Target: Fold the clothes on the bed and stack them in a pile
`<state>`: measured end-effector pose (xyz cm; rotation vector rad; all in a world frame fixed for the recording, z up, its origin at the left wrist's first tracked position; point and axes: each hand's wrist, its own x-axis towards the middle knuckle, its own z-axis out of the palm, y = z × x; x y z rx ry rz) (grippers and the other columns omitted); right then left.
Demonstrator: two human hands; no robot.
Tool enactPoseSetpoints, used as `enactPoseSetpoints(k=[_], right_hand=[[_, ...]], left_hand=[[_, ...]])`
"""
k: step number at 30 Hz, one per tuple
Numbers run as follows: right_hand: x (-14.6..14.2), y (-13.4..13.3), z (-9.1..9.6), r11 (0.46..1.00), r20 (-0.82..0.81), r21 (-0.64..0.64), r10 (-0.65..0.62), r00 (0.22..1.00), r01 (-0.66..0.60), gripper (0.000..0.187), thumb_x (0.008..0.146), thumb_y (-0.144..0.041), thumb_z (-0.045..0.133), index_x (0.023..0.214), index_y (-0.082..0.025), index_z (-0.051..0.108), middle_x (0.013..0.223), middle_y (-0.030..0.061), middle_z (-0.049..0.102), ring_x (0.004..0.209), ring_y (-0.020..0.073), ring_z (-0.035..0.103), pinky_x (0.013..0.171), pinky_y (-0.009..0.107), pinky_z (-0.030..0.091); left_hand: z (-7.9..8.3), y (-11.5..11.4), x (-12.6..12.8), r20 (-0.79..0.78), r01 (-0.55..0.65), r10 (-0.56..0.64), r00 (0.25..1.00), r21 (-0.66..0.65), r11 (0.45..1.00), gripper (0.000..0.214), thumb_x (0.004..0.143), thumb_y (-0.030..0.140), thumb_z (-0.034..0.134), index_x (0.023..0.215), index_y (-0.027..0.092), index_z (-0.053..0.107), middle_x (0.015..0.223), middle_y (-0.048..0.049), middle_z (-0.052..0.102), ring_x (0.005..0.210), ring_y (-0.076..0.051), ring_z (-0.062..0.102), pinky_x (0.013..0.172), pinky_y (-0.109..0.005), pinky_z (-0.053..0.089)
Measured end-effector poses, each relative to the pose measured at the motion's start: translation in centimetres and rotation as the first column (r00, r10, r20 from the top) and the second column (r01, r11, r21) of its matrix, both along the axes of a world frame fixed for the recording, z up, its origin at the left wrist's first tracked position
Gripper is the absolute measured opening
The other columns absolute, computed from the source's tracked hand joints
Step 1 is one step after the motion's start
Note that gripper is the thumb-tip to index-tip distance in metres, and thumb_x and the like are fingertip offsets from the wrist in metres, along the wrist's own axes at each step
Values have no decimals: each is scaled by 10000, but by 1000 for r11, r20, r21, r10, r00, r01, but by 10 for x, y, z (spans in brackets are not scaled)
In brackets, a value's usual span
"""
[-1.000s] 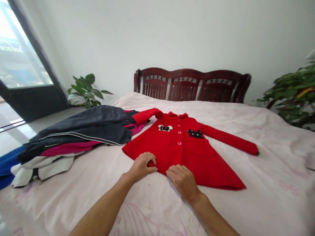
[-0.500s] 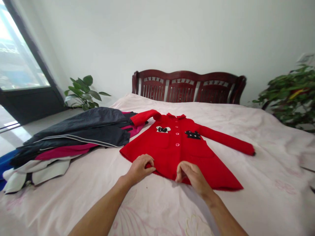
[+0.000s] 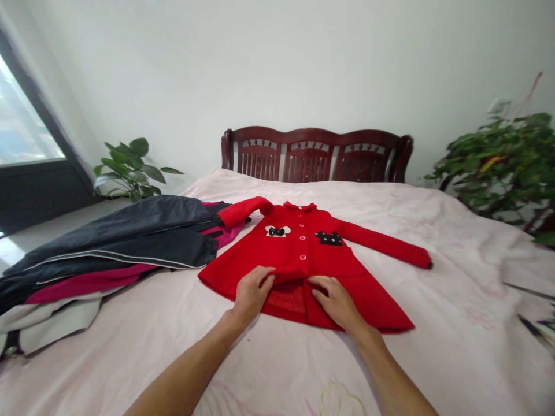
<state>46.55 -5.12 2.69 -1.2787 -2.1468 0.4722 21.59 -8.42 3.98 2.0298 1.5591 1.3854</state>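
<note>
A red button-up coat (image 3: 347,266) lies front side up on the bed, collar away from me and both sleeves spread. It has pink buttons down the middle, a white patch with a black bow (image 3: 277,231) and a black dotted patch (image 3: 330,238). My left hand (image 3: 252,293) is closed on the hem of one front panel, holding it raised so the inner layer shows beneath. My right hand (image 3: 336,301) has its fingers bent over the front edge beside the opening, pinching the cloth there; its fingertips are partly hidden.
A pale pink bedsheet (image 3: 468,352) covers the bed. On the left lies a heap of clothes with dark trousers (image 3: 125,231) on top, touching one coat sleeve. A dark wooden bench back (image 3: 312,138) stands behind, between a left plant (image 3: 132,164) and a right plant (image 3: 498,162).
My left hand has lifted the front hem up and away from me, exposing the inside. My right hand has moved up from the hem onto the coat's front edge. The view has shifted slightly right.
</note>
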Motion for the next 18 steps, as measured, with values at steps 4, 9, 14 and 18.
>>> enactPoseSetpoints(k=[4,9,14,18], right_hand=[[-1,-11,2,998,8,29,48,999,-49,242,853,-249,552,975,-219,759,1119,74,720,1064,220,623,962,389,464],[12,-10,5,988,-139,-154,6,990,-27,332,701,-83,456,789,-212,750,1005,47,757,1004,193,675,956,350,479],[47,11,9,919,-161,-237,-357,920,315,325,695,-118,419,751,-222,722,871,29,761,882,190,698,870,324,507],[71,47,24,904,-27,-168,-404,914,394,366,751,-162,472,995,-230,735,1103,34,733,1085,195,643,1000,311,429]], left_hand=[[9,15,18,289,-183,169,942,22,983,243,937,300,528,1073,193,698,1049,-55,738,968,-189,673,885,-306,513],[0,-8,41,-265,225,-223,938,-25,974,276,950,234,502,1157,273,681,1157,-23,716,1055,-193,637,963,-344,473],[5,-29,26,-520,256,-321,791,-196,947,291,907,247,556,1177,256,664,1129,-45,697,1004,-215,626,920,-351,484],[30,-24,1,-507,392,-540,672,-375,840,508,816,497,663,1269,272,619,1238,-63,649,1075,-255,614,885,-338,499]])
